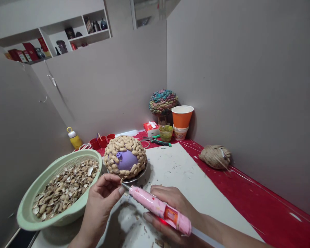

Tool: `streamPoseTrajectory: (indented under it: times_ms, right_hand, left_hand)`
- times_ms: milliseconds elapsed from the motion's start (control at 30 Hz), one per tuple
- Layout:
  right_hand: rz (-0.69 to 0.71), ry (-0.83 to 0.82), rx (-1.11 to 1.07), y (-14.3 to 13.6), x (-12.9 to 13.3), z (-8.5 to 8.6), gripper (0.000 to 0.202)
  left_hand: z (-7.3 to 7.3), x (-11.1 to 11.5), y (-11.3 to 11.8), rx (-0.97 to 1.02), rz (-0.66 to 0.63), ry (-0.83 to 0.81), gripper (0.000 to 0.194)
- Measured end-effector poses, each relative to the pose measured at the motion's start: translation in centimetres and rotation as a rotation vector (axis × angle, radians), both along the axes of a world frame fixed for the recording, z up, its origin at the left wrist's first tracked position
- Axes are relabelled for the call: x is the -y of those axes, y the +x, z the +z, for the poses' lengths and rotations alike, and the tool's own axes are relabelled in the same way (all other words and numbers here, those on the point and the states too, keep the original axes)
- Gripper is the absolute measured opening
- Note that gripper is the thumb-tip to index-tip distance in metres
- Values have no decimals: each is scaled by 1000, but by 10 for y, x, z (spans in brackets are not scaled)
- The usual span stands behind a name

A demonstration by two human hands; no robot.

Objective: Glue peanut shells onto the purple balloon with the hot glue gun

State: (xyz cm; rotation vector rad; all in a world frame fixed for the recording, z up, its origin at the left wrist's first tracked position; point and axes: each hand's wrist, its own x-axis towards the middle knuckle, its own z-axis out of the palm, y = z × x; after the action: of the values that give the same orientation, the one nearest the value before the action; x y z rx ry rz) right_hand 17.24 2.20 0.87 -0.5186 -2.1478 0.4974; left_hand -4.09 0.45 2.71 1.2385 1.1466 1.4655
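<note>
My right hand (175, 206) is wrapped round a pink glue gun (150, 202), with a clear glue stick out of its rear end. The gun's metal nozzle points left, at the fingertips of my left hand (103, 196). Thumb and forefinger of that hand pinch a small piece of shell, right at the nozzle tip. Just beyond them sits a ball of peanut shells (138, 151) in a metal bowl, with part of a purple balloon (127, 160) showing uncovered on its near side.
A green basket (26, 210) of shells stands at the left. Behind are red cups (102, 142), a yellow bottle (75, 139), pliers (161, 142), a coloured shell ball (163, 101) and an orange cup (182, 119). Twine (215, 156) lies at the right by the wall.
</note>
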Motion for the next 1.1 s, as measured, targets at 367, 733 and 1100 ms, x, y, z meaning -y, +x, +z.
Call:
streamPoseTrajectory:
  times_ms: [367,733,1100]
  right_hand:
    - [-2,-31,10,1,0,0,28]
    - [-9,-79,-48,1,1,3,27]
    - [54,-666,-448,3,-8,-1,28]
  left_hand:
    - [0,0,2,5,-5,-3,21]
    - [1,0,1,-11,-6,-16,20]
    - [-15,-8,14,-111,-75,45,16]
